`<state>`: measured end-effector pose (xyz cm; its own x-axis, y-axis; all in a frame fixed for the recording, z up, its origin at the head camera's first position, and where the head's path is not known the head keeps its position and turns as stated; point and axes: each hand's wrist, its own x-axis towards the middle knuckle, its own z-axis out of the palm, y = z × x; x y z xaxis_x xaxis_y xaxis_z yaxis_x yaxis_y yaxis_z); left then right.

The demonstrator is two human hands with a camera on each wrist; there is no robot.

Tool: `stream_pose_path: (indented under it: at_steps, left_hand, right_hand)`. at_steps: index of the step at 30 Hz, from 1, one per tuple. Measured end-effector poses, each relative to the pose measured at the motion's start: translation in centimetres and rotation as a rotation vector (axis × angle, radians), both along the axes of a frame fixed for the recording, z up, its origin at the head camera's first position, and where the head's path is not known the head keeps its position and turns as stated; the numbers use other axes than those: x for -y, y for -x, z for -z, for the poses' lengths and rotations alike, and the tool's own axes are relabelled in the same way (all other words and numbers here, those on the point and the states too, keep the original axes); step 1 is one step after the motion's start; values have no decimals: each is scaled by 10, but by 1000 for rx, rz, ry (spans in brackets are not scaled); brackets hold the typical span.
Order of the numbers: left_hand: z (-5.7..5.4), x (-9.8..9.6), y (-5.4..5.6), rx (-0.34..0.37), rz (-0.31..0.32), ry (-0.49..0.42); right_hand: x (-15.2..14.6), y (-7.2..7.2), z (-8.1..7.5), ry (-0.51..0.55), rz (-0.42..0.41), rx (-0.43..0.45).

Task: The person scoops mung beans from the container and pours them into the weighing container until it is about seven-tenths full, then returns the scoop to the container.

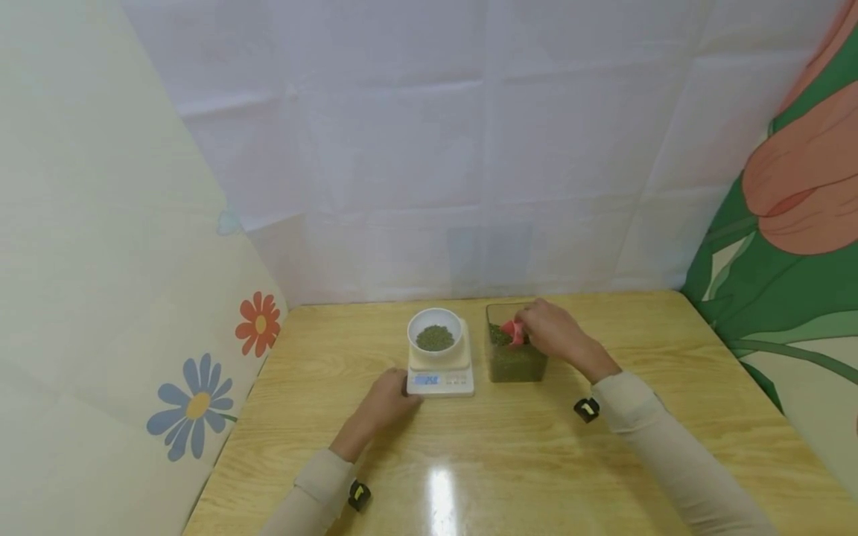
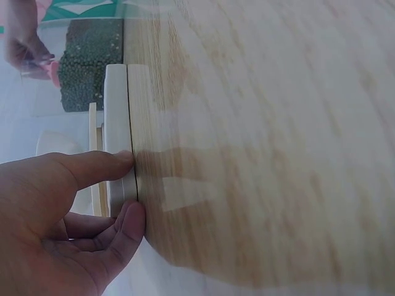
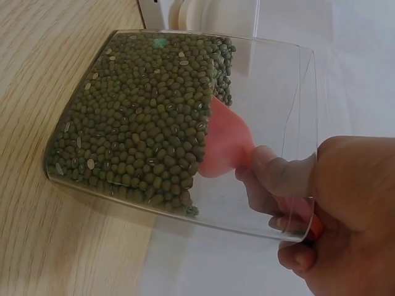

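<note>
A white kitchen scale (image 1: 439, 384) with a lit display carries a white bowl (image 1: 415, 320) of green mung beans (image 1: 435, 339). At the scale's front left corner my left hand (image 1: 387, 402) holds its edge, the thumb on the front and the fingers curled at the side. Right of the scale stands a clear square container (image 1: 518, 372), partly filled with mung beans (image 3: 142, 117). My right hand (image 1: 553, 327) reaches over its rim and grips a pink scoop (image 3: 227, 139) by the handle. The scoop's head dips into the beans, its tip hidden among them.
Both things stand on a wood-grain table (image 1: 509, 461), near its back edge. A white sheet (image 1: 402, 149) hangs behind. Flower-patterned panels (image 1: 791, 223) flank the table on both sides.
</note>
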<state>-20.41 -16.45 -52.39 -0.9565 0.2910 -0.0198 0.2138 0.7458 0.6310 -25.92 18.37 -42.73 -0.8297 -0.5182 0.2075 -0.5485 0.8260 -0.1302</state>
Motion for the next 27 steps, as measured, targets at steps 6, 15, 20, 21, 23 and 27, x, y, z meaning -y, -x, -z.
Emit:
stream_pose_path:
  at_steps: [6,15,20,21,23,27]
  left_hand:
    - [0,0,1,-8,-1,17]
    - [1,0,3,-39,15,6]
    - [1,0,2,-28,8,-1]
    - [1,0,2,-29,10,-2]
    - [1,0,1,-33,11,-1]
    - [0,0,2,-42,13,0]
  right_hand:
    - [-3,0,0,6,-8,-8]
    - [-5,0,-1,38,4,50]
    - [-7,1,1,54,-2,56]
    - [-7,2,2,57,-4,53]
    - [-8,3,2,63,-9,45]
    - [-9,3,2,75,-11,36]
